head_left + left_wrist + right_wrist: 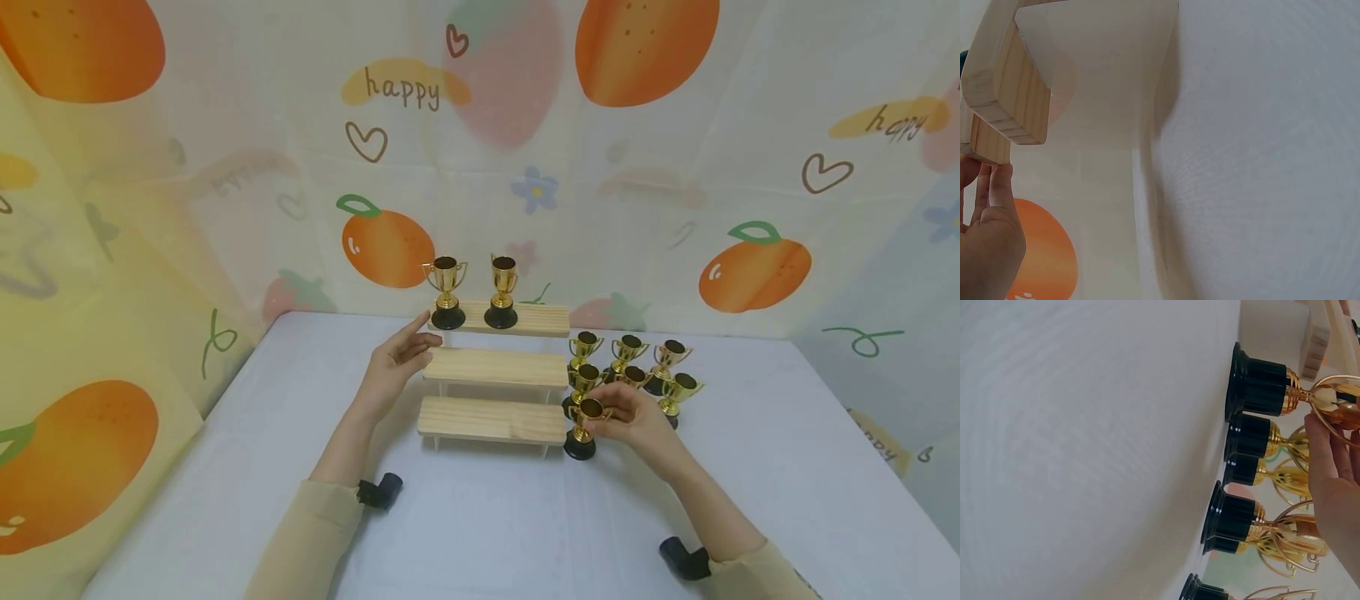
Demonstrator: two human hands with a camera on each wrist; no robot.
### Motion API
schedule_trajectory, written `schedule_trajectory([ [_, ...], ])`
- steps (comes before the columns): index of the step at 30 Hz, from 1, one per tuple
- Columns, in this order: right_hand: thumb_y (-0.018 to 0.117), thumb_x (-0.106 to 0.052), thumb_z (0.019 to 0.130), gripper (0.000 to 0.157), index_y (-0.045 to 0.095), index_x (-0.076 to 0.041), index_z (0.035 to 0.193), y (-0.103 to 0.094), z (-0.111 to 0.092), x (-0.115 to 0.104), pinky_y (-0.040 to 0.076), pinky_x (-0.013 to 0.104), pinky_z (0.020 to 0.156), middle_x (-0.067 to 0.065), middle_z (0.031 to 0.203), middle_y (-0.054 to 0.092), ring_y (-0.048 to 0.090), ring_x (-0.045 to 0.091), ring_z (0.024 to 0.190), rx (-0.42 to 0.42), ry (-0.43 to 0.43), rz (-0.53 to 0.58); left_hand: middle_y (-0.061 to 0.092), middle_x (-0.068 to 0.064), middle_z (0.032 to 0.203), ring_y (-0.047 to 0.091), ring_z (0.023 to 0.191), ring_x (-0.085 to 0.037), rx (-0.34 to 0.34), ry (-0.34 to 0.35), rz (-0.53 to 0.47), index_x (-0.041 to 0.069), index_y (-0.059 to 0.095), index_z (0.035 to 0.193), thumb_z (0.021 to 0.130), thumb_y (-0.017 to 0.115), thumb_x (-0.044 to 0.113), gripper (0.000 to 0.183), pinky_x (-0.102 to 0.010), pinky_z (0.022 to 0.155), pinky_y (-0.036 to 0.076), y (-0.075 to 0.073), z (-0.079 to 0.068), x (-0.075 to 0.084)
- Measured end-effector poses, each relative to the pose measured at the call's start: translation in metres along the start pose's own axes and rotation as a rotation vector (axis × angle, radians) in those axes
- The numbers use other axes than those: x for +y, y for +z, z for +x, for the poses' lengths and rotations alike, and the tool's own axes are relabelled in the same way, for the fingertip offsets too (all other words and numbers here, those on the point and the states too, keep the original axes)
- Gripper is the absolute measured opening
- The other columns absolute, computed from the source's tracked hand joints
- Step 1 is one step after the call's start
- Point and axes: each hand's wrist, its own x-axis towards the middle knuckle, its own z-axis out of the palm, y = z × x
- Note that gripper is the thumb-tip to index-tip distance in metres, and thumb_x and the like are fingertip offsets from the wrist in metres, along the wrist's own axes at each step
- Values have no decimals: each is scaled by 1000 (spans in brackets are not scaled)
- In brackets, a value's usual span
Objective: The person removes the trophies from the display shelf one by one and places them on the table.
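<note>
My right hand (630,412) grips a small gold trophy (582,427) by its cup, thumb on the near side. That trophy is upright at the right end of the lowest wooden step (491,419); its black base (1263,385) shows in the right wrist view. Several more trophies (670,358) with black bases are grouped just behind this hand, partly covered by it. At the other side, my left hand (390,367) touches the left end of the top step (543,320) with nearly straight fingers (1001,187). Two trophies (447,293) stand on that top step.
A middle wooden step (495,367) lies between the top and lowest ones. Behind the white-covered table (480,525) hangs a fruit-printed cloth (637,175). Black cameras (684,558) are strapped at both wrists.
</note>
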Motion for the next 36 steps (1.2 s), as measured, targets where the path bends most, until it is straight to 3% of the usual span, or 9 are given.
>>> schedule_trajectory([
  [8,76,-13,84,45,57,1,122,0,1,2,58,23,80,-5,105,65,68,4,91,0,6,7,61,-21,131,58,126,-25,-2,5,10,32,39,151,98,59,8,62,-10,96,46,0,-1,1],
  [19,78,-17,83,47,58,-2,124,-1,-1,-1,56,23,83,17,121,64,65,5,99,9,6,-38,62,-20,129,61,116,-7,0,6,-4,31,40,151,97,59,6,63,-11,96,47,0,0,0],
  [24,78,-18,84,47,59,-3,124,-1,-1,-2,54,20,86,17,123,64,63,2,102,24,-26,-57,61,-20,130,60,118,-9,0,1,-3,32,40,151,98,59,6,63,-11,96,47,0,0,1],
  [28,78,-17,84,46,59,-3,123,-1,-2,-4,53,18,89,17,125,64,63,0,103,33,-50,-51,61,-21,131,60,122,-18,1,5,-11,31,40,151,97,59,6,62,-11,95,48,0,0,1],
  [36,76,-15,87,43,58,-1,124,1,-1,-4,54,17,88,20,125,64,64,-1,102,66,-95,-16,61,-21,130,60,113,-1,3,6,-18,31,40,151,97,59,6,62,-11,95,48,-1,0,-1],
])
